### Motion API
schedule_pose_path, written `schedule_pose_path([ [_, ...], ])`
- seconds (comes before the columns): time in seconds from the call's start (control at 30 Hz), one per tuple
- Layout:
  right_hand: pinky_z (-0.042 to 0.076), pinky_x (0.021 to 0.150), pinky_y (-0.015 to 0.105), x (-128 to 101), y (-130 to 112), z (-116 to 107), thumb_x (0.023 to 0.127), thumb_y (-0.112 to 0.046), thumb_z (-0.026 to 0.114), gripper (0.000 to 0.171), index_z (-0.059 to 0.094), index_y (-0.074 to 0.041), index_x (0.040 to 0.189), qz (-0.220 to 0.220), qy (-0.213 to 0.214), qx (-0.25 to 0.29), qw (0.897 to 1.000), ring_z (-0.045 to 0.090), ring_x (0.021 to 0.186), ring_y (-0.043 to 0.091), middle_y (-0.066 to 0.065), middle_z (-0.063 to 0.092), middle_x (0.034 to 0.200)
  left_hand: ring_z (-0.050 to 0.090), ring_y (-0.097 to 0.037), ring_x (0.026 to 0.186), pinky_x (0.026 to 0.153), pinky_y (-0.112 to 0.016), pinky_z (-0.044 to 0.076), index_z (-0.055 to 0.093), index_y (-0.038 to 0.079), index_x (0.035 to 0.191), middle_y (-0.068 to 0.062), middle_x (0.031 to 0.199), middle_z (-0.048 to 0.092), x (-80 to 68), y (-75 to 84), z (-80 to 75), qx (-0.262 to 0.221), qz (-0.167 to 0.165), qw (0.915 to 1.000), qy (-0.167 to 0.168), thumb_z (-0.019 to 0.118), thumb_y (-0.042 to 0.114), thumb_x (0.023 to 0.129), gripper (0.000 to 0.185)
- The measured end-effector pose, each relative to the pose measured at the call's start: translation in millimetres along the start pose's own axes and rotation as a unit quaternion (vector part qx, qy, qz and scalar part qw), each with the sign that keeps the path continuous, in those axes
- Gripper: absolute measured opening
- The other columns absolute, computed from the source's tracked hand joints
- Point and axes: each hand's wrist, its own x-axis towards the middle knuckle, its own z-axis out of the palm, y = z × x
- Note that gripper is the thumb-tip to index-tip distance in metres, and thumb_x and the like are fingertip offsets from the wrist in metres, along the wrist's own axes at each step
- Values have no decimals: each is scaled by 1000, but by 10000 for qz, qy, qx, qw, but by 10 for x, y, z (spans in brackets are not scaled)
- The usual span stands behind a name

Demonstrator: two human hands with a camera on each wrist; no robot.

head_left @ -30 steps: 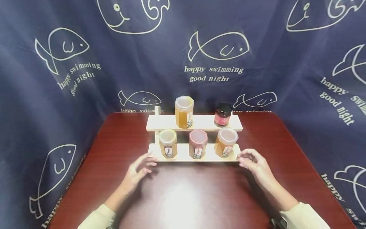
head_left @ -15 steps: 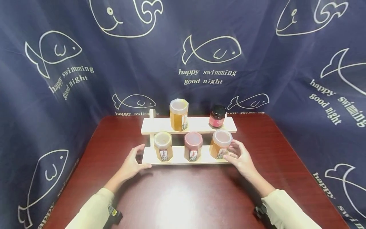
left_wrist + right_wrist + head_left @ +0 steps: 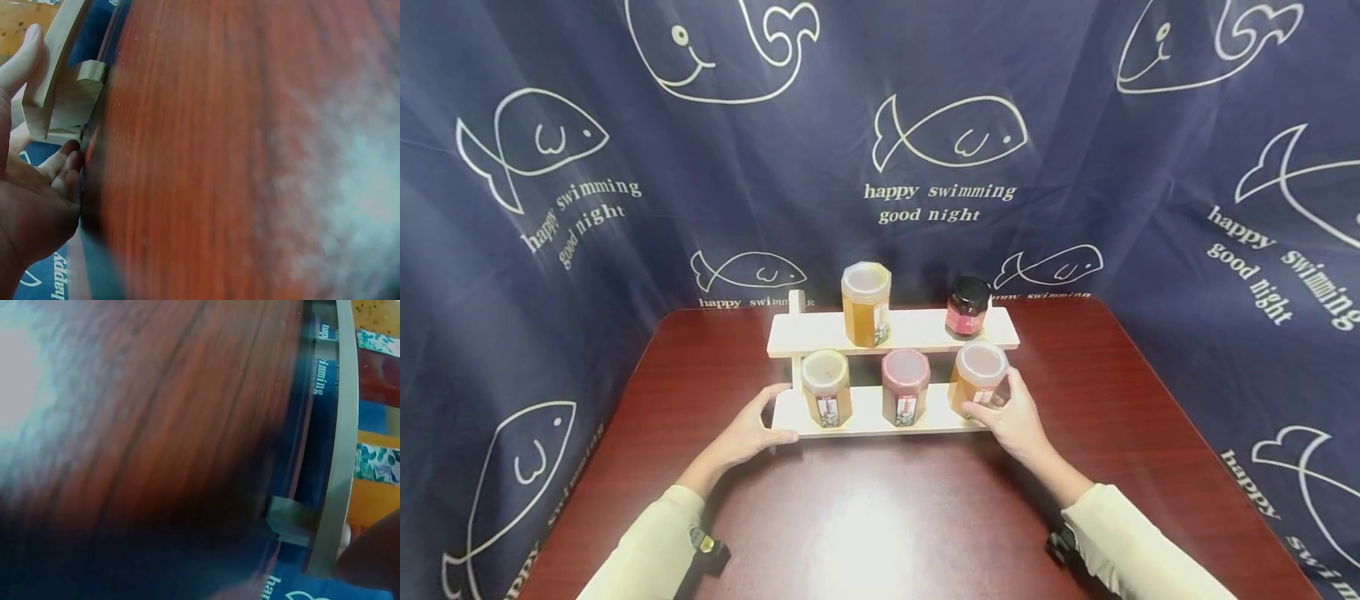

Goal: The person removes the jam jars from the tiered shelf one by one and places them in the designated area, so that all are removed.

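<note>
A two-tier pale wooden rack (image 3: 865, 408) stands toward the back of the table, with jars on both boards. My left hand (image 3: 745, 429) grips the left end of the lower board, thumb at the front edge and fingers behind. In the left wrist view, the thumb lies over the board (image 3: 51, 75) and the fingers reach below it. My right hand (image 3: 1018, 417) holds the amber jar (image 3: 970, 392) at the right of the lower board, thumb across its front and fingers mostly hidden behind. The lower board also bears a pinkish-lidded jar (image 3: 905, 392) and a yellowish-lidded jar (image 3: 826, 392).
On the upper board stand a taller amber jar (image 3: 866, 308) and a small black-lidded jar (image 3: 967, 308) with a pink label. The reddish-brown table (image 3: 760, 517) has a bright glare at the front. A dark blue fish-print curtain (image 3: 820, 167) hangs behind and at both sides.
My right hand has moved from the rack's right end onto the right amber jar. My left hand has moved in and taken hold of the rack's left end. The head view has shifted slightly.
</note>
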Motion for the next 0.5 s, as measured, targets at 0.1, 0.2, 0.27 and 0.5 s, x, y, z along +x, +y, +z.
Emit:
schedule_pose_path([
  [0.1,48,82,16,2,13,6,72,-7,91,75,49,0,134,-42,231,-289,9993,60,97,15,17,64,115,60,-21,75,59,-33,56,40,1,148,-24,133,51,32,-6,26,-110,18,9999,-90,89,12,75,89],
  [0.2,51,78,15,10,36,9,72,-7,91,71,51,-1,131,1,343,-385,9987,64,95,21,17,64,113,60,-22,79,56,-37,57,41,3,147,-22,135,51,62,-14,47,-47,135,9998,-126,91,18,73,90],
  [0.27,51,79,17,23,46,9,71,-9,92,70,53,-3,129,-12,424,-567,9975,64,96,22,15,65,114,60,-25,97,74,-41,58,43,3,146,-19,137,52,67,-12,55,145,264,9995,-89,92,23,72,91],
  [0.5,54,88,46,24,32,11,69,-15,93,70,56,-6,127,-80,374,-830,9958,66,102,30,14,68,113,51,-32,125,107,-56,39,47,4,144,-16,142,54,19,-17,45,852,322,9957,194,92,35,70,92],
])
